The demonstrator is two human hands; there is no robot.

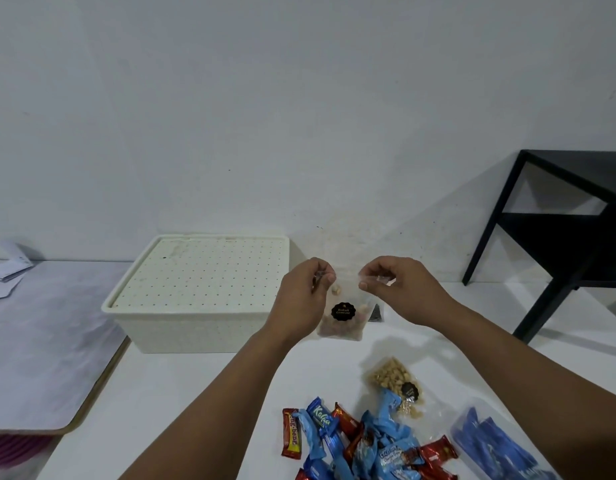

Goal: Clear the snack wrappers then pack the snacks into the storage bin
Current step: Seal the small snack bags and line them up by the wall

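Both hands hold up a clear snack pouch (344,320) with a round black label and a few biscuits at its bottom. My left hand (301,299) pinches its top left corner, my right hand (393,287) pinches the top right. The pouch hangs above the white table, just right of the cream storage bin (195,292), whose perforated lid is on. A second clear pouch of nuts (394,379) lies on the table nearer to me. A heap of blue and red snack bars (362,445) lies at the near edge.
A clear bag of blue wrappers (497,445) lies at the near right. A small dark packet (376,313) sits behind the held pouch. A black side table (559,237) stands at the right. A lower grey surface (46,341) with papers lies at the left.
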